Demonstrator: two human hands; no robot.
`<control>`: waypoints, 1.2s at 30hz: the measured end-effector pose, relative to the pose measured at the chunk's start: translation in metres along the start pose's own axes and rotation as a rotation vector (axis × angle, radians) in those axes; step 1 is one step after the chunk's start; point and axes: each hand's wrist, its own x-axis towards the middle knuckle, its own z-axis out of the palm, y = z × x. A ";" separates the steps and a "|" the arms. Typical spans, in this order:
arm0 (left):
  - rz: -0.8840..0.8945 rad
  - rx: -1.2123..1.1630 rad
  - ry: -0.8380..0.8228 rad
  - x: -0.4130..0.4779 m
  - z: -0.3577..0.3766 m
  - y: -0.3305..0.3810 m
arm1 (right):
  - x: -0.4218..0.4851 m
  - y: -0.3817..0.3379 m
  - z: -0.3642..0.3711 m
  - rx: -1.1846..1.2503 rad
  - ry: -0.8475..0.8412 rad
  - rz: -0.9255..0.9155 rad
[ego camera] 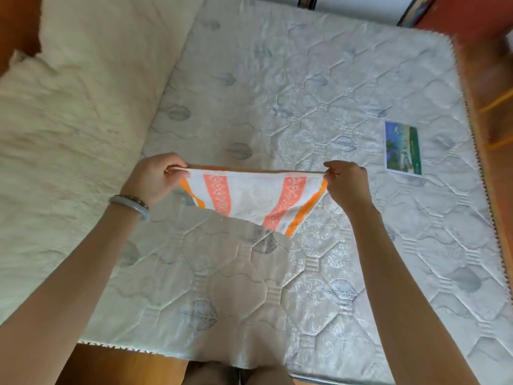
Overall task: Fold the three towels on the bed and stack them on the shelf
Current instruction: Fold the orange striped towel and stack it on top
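Now left hand (155,177) and right hand (344,182) fingers pinch towel (249,195) top corners, cloth hanging above mattress (305,93).

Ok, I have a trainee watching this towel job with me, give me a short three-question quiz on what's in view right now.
1. True or false: the striped towel lies flat on the mattress.
2. Which of the hands has a bracelet at its wrist? A) left hand B) right hand C) both
3. Fill in: the picture card lies on the mattress to the person's ____ side.

Key:
1. False. Both hands pinch its top corners and hold it up, so it hangs above the mattress.
2. A.
3. Right.
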 end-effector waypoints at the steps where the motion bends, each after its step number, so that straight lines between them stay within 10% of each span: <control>1: 0.007 -0.005 0.003 0.001 -0.007 0.005 | -0.002 -0.004 -0.007 -0.044 0.007 -0.010; 10: -0.044 0.086 -0.046 0.040 -0.020 0.016 | 0.015 -0.033 -0.031 -0.236 -0.068 0.031; 22: 0.102 0.160 0.028 0.025 -0.017 0.025 | -0.022 -0.007 -0.025 -0.107 0.312 -0.006; 36: -0.147 0.340 -0.908 -0.224 0.116 -0.035 | -0.260 0.106 0.131 -0.092 -0.452 0.489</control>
